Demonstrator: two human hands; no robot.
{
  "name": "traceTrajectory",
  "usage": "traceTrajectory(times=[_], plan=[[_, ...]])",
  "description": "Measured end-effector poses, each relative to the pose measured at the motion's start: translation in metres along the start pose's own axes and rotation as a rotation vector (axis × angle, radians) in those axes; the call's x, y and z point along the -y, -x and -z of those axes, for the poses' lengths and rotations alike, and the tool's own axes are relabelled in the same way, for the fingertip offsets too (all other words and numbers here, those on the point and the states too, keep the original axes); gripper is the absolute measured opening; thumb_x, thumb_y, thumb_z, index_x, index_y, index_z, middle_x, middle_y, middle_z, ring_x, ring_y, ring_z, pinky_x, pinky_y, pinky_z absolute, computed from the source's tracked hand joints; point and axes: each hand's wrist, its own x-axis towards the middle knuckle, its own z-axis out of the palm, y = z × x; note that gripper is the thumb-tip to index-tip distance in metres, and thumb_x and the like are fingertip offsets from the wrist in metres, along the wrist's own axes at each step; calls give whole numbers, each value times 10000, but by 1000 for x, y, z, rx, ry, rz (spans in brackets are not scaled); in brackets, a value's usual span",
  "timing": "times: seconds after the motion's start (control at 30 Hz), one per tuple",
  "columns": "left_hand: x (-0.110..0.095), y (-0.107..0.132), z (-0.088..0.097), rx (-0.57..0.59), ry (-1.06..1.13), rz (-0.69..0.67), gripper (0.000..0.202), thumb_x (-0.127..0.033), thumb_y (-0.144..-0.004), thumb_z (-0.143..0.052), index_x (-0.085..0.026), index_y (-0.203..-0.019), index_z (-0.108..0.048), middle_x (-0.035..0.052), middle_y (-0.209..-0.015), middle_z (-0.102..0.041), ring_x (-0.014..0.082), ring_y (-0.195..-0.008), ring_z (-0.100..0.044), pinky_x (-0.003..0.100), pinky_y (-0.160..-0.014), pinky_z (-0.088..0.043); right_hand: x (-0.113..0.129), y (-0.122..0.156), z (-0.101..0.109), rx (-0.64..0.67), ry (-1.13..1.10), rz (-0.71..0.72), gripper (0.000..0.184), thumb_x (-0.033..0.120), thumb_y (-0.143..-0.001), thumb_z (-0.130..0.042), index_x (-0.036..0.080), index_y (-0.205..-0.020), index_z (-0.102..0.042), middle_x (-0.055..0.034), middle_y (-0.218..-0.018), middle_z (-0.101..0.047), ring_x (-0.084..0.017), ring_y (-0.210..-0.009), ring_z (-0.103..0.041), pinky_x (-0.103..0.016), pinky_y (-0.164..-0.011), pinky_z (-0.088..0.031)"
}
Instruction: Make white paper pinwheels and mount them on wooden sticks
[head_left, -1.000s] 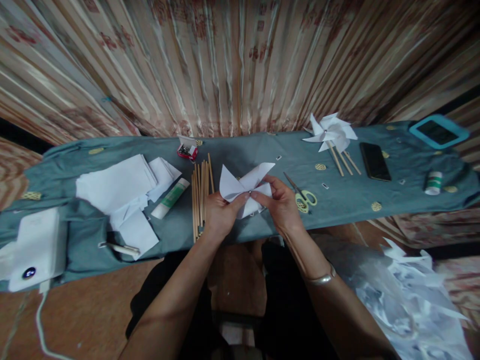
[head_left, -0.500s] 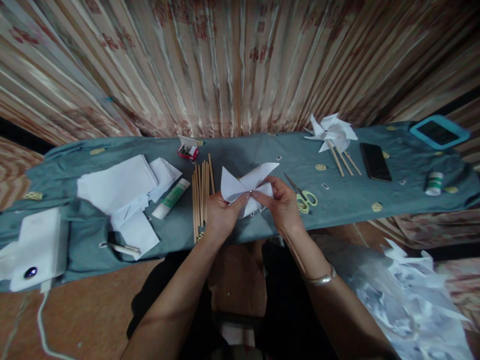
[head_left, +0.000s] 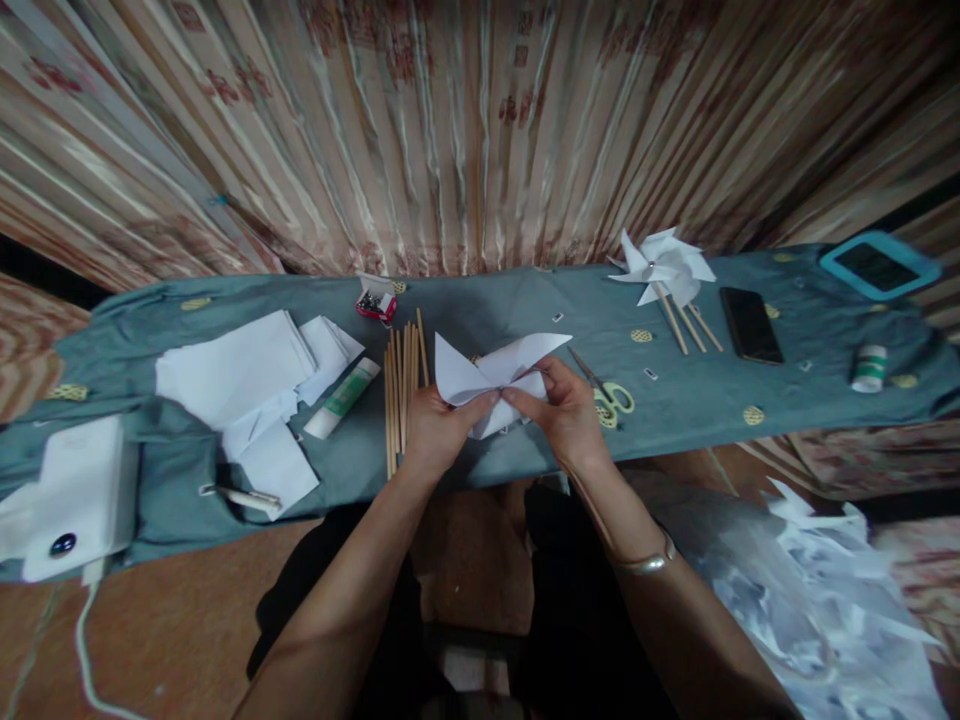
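Observation:
A white paper pinwheel [head_left: 517, 362] is held between both hands above the near side of the table. My left hand [head_left: 442, 425] pinches it from the left, its thumb pressed at the middle. From the right, my right hand [head_left: 564, 405] grips the paper with thumb and bent fingers; the thumb tips nearly meet at the centre. Whether a pin sits under the thumbs, I cannot tell. Just left of my left hand lies a row of wooden sticks [head_left: 403, 385]. Scissors [head_left: 611, 393] with yellow-green handles lie beside my right hand.
Left on the cloth-covered table [head_left: 517, 295] are paper sheets [head_left: 232, 365], a glue tube [head_left: 343, 398], a red box of pins [head_left: 375, 300] and a white device [head_left: 79, 490]. Right are finished pinwheels [head_left: 664, 265], a phone [head_left: 751, 325] and a glue stick [head_left: 869, 368]. A bag of pinwheels [head_left: 825, 590] stands lower right.
The pinwheel has tilted slightly and its upper blades spread wider between my hands. My thumbs now cover the shiny spot seen at its centre before.

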Motion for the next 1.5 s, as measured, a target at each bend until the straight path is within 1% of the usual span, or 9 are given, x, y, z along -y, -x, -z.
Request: traceTrajectory(times=[0.2,0.4,0.6,0.77,0.83,1.0,1.1,1.27,1.5], plan=[[-3,2,-3,9,99,47,240,-275,-564,-815,-148,-756,-748,57,-760,-769,236,-704,-719,326,-642,-603,1,0,0,9,-47,-41,437,325,-544,-859,237,-904,-627,53,-740,-689,-123,-599,-580,-262,-603,-486],[-6,3,-1,21,86,93,220,-263,-551,-822,-141,-716,-740,58,-722,-757,233,-677,-709,305,-596,-585,2,1,-1,15,-59,-74,425,297,-523,-862,219,-875,-636,55,-720,-686,-109,-584,-561,-249,-591,-479],[-11,4,-1,33,100,146,260,-269,-529,-830,-126,-729,-746,50,-712,-753,229,-680,-710,303,-621,-578,0,2,1,14,-14,-76,421,360,-528,-869,219,-854,-642,54,-700,-673,-112,-575,-554,-250,-580,-476],[-12,3,-4,-27,212,163,275,-241,-503,-829,-134,-743,-747,46,-742,-759,205,-693,-705,290,-659,-572,14,0,14,150,-22,-145,453,357,-548,-884,236,-938,-690,23,-835,-735,-145,-725,-646,-266,-707,-512],[-10,2,-6,-48,272,189,278,-231,-492,-831,-134,-738,-744,48,-743,-758,192,-674,-695,282,-651,-566,18,-1,22,194,-35,-178,419,413,-575,-874,232,-918,-717,9,-838,-742,-148,-765,-659,-254,-734,-511],[-10,4,-8,-12,377,258,298,-225,-466,-852,-138,-730,-743,52,-749,-759,187,-673,-690,284,-658,-556,11,-2,29,191,-96,-301,406,562,-591,-826,208,-775,-753,-16,-704,-724,-155,-648,-634,-255,-609,-498],[-12,7,-9,16,401,288,338,-232,-444,-867,-135,-747,-753,64,-773,-765,196,-686,-694,295,-661,-552,6,-2,25,209,-118,-346,406,511,-555,-858,202,-803,-771,-20,-691,-728,-154,-620,-629,-272,-613,-505],[-9,9,-7,22,300,300,326,-266,-418,-878,-138,-690,-750,58,-734,-761,203,-666,-690,303,-658,-544,5,-2,19,179,-71,-312,321,366,-501,-900,202,-737,-758,15,-666,-723,-121,-598,-608,-252,-605,-469],[-1,8,-4,41,148,201,293,-364,-493,-836,-153,-677,-749,39,-694,-747,206,-670,-680,294,-625,-526,0,-3,15,114,24,-258,311,364,-489,-899,176,-631,-696,47,-591,-662,-81,-514,-517,-228,-529,-381]])
